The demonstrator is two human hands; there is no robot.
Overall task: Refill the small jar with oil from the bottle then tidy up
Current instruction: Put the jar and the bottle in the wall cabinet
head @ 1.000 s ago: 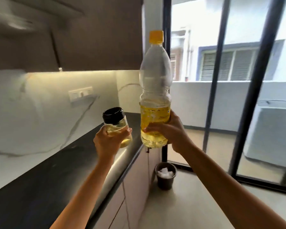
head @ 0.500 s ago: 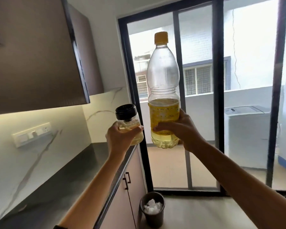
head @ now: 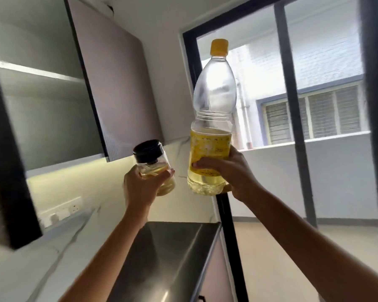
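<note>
— What was pictured in the kitchen?
— A dark surface (head: 172, 247) was shown beneath an open wall cabinet (head: 42, 105), with a black-framed glass door (head: 292, 127) at the right.
— And where were the jar and bottle seen?
— Both were held aloft above the surface. The small jar (head: 155, 168), closed with a black lid (head: 147, 151) and holding pale oil, was gripped by the left hand (head: 140, 188). Just beside it, the bottle (head: 212, 127), upright, yellow-capped and roughly a third full, was clasped low by the right hand (head: 231, 171).
</note>
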